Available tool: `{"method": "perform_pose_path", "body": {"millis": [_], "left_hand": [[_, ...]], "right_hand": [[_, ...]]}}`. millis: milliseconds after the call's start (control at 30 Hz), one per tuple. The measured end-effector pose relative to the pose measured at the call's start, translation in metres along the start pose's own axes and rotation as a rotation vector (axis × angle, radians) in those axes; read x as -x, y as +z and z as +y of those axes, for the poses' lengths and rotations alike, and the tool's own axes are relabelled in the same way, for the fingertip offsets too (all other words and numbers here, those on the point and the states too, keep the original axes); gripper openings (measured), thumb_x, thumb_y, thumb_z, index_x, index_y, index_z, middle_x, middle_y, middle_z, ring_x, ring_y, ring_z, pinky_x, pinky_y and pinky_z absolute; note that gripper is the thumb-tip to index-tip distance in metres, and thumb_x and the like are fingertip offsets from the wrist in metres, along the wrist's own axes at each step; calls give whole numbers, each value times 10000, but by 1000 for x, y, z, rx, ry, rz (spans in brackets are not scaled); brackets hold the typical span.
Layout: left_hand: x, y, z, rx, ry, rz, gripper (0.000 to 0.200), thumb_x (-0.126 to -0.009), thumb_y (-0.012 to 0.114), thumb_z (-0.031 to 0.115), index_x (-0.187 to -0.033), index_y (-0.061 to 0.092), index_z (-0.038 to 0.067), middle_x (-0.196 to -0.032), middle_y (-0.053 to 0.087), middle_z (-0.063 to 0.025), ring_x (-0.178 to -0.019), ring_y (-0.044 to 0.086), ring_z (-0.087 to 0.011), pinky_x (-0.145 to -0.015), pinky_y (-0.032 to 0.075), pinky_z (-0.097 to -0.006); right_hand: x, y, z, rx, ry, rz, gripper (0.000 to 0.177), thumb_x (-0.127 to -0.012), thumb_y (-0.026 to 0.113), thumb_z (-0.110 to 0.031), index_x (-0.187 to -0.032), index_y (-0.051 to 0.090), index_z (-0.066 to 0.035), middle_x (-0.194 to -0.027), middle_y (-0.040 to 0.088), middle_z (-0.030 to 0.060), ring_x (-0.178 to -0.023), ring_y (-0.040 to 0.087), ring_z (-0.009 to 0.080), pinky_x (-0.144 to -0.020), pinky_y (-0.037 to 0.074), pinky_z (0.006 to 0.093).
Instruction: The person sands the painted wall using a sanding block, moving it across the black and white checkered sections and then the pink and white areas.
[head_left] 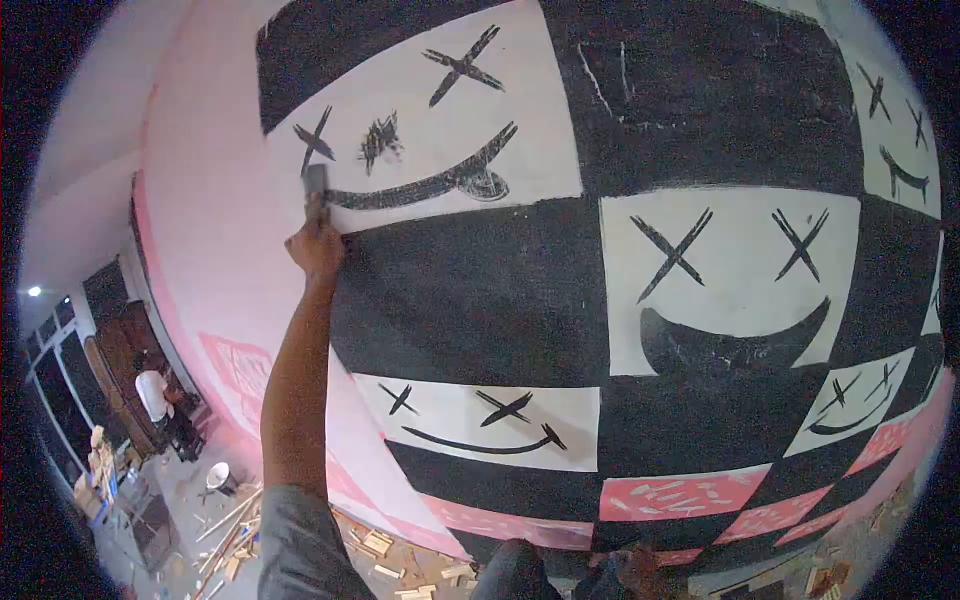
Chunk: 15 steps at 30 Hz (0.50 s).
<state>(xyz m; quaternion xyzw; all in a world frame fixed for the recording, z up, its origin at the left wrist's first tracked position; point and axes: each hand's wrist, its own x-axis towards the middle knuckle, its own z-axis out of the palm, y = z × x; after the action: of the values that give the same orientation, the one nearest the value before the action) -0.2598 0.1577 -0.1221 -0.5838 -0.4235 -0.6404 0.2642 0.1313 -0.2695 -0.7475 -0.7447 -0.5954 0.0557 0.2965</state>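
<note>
My left hand (316, 248) is raised on an outstretched arm, its fingers wrapped round a flat, brush-like tool (316, 180) with a grey head. Blur hides whether that head is bristle or blade. The tool's head is at the left end of a black painted smile (400, 194), just under a black X eye (314, 140), on a white square of the wall (470, 300). A dark scribbled patch (380, 143) lies between the two X eyes. Low in the picture, my right hand (640, 568) shows dimly near my knees; its fingers are too dark to make out.
The wall carries black, white and pink checks with painted faces. Wood offcuts (375, 543) and long strips (235, 525) litter the floor. A white bucket (221, 477) stands at left. Further back, a person in a white shirt (155, 395) is near a brown wooden door (125, 340).
</note>
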Motion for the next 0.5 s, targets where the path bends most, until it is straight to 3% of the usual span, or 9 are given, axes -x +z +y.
{"method": "perform_pose_path", "body": {"millis": [67, 167, 267, 300, 333, 367, 400, 467, 500], "left_hand": [[5, -3, 24, -227, -36, 5, 485, -785, 525, 136, -1266, 563, 179, -1016, 693, -54, -829, 655, -230, -768, 414, -434], [15, 26, 83, -132, 16, 138, 429, -792, 557, 151, -1219, 587, 122, -942, 696, -93, -795, 658, -258, -761, 421, -428], [52, 17, 202, -29, 428, 287, 528, -735, 563, 95, -1262, 531, 75, -1071, 656, -136, -792, 659, -315, -877, 359, -510], [65, 7, 237, 105, 373, 21, 553, -719, 561, 81, -1270, 525, 70, -1184, 612, -160, -988, 637, -300, -908, 331, -568], [73, 18, 256, 220, 592, 168, 562, -721, 552, 67, -1281, 509, 50, -1246, 576, -169, -1121, 581, -283, -947, 315, -574], [84, 23, 279, 208, 713, 203, 533, -728, 549, 60, -1260, 526, 44, -1268, 567, -157, -1155, 562, -274, -967, 290, -608], [92, 15, 291, 440, 854, 35, 519, -714, 559, 73, -1233, 565, 101, -1281, 573, -102, -1162, 562, -244, -975, 284, -615], [83, 6, 284, 404, 1051, 10, 517, -695, 573, 98, -1209, 589, 154, -1289, 574, -57, -1174, 550, -211, -983, 280, -611], [77, 6, 278, 384, 1148, 2, 517, -686, 581, 111, -1198, 600, 180, -1292, 574, -35, -1180, 544, -194, -986, 278, -609]], "right_hand": [[-1, -16, -14, -52, 155, -61, 381, -896, 551, -420, -982, 614, -54, -1029, 606, 194, -999, 556, 373, -863, 455, 519], [3, 41, 34, -63, -263, 337, 355, -882, 595, -399, -958, 611, -52, -1005, 609, 192, -969, 565, 380, -845, 465, 517], [7, 14, 6, 185, -293, 400, 302, -881, 615, -358, -959, 612, -66, -986, 613, 165, -947, 572, 376, -821, 473, 518], [6, 29, 18, 107, -318, 438, 280, -879, 623, -338, -964, 613, -72, -986, 613, 160, -947, 570, 374, -817, 472, 520], [7, 68, 54, 28, -341, 475, 258, -877, 631, -318, -969, 615, -77, -987, 612, 156, -947, 569, 372, -814, 470, 521], [5, 88, 76, -52, -364, 516, 238, -875, 639, -299, -973, 617, -83, -988, 611, 151, -946, 568, 370, -810, 469, 522], [5, 85, 79, -54, -351, 471, 229, -865, 654, -283, -972, 617, -84, -993, 610, 152, -949, 566, 371, -807, 468, 522], [6, 76, 78, -60, -321, 387, 216, -846, 683, -251, -969, 617, -86, -1002, 609, 152, -954, 562, 371, -802, 465, 521], [9, 74, 78, 144, -385, 403, 211, -842, 685, -247, -957, 617, -84, -1004, 607, 154, -956, 561, 365, -804, 465, 519]]}}
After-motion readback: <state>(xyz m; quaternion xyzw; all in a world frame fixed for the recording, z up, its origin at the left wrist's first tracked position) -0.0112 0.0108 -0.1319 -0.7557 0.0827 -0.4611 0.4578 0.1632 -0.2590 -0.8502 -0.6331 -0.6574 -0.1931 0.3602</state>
